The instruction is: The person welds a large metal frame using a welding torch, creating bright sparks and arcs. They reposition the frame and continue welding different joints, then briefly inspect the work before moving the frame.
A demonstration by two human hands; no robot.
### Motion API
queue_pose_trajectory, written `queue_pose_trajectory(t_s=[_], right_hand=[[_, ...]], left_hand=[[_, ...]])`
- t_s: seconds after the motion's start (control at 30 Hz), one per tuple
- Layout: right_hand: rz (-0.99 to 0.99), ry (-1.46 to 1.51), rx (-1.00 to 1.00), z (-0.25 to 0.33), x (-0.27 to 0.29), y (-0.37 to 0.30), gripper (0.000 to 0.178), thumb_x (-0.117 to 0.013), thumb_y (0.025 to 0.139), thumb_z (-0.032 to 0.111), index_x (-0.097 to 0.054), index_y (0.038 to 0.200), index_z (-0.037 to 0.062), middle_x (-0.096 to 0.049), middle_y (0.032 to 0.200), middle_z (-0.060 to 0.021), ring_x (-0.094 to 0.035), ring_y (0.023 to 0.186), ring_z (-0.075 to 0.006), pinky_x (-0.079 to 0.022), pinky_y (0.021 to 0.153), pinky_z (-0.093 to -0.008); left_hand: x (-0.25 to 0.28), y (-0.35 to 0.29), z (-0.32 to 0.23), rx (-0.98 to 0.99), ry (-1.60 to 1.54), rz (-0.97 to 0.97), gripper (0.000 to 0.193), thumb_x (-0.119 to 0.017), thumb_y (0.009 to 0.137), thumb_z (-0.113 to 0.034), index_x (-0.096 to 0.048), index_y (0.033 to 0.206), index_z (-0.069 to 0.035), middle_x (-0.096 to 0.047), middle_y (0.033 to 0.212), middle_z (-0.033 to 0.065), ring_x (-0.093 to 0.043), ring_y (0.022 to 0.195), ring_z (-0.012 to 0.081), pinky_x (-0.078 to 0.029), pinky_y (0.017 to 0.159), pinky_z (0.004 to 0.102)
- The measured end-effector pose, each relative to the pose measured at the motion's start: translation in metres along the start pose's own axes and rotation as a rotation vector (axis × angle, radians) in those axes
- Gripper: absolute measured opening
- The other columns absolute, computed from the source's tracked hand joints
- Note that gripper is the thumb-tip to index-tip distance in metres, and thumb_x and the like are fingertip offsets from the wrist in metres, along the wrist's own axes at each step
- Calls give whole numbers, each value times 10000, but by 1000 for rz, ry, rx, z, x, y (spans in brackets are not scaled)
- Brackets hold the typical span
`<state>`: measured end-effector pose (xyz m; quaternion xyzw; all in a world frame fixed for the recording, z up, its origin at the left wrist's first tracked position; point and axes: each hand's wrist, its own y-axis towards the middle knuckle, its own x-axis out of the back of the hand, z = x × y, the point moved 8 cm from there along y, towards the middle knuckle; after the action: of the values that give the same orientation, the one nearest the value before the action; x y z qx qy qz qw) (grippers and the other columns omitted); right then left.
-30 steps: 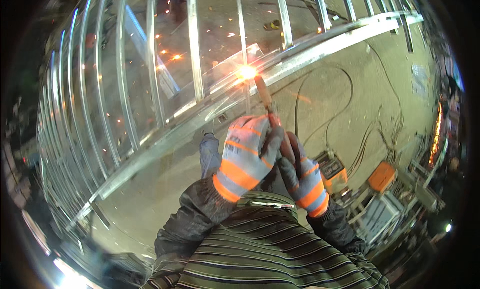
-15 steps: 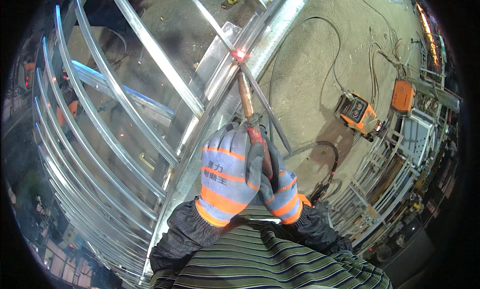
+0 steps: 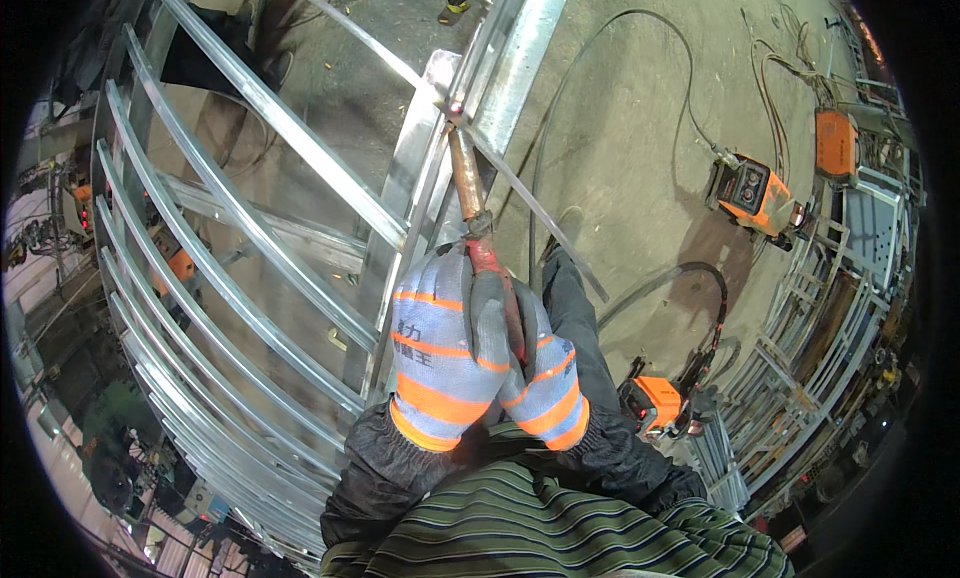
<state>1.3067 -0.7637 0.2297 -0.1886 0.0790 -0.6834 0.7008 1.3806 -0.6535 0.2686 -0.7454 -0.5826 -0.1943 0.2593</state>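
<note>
Both my hands wear blue-grey knit gloves with orange bands and dark grey palms. My left hand [image 3: 440,338] and my right hand [image 3: 545,368] are closed together round the red handle of a welding torch [image 3: 466,173]. Its brownish nozzle points away from me, the tip at a joint of the silver metal frame [image 3: 405,168]. A small red glow [image 3: 456,109] shows at that joint. From there a thin flat metal strip [image 3: 545,223] slants toward the near right, beside the torch. Some fingers are hidden behind the handle.
Several long metal bars [image 3: 270,233] of the frame spread across the left. On the floor at right stand an orange-and-black machine [image 3: 755,198] with a cable, an orange box [image 3: 836,143] and another orange unit [image 3: 655,403]. Metal frames [image 3: 790,378] are stacked at far right.
The bright glow at the joint has shrunk to a dim red spot, and the bluish light on the bars has faded. The view has shifted, showing more orange equipment. Both hands still grip the torch.
</note>
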Motion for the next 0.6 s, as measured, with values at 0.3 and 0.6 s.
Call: queue_pose_trajectory(t_s=[0.3,0.6], right_hand=[[-23,28,-35,7,-3,-2,537,-652,975,255,-470,1438,53,-654,1228,-217,-662,1114,-431,-523,913,-428],[-58,26,-33,6,-11,-2,589,-684,958,277,-467,1444,25,-638,1262,-223,-656,1130,-387,-514,933,-419]], left_hand=[[4,1,-2,-59,11,-36,274,-513,1012,-161,-623,1177,28,-635,1043,220,-619,952,399,-500,865,452],[2,6,0,59,-11,23,236,-526,1015,-131,-643,1146,27,-662,1014,208,-651,933,367,-517,837,416]])
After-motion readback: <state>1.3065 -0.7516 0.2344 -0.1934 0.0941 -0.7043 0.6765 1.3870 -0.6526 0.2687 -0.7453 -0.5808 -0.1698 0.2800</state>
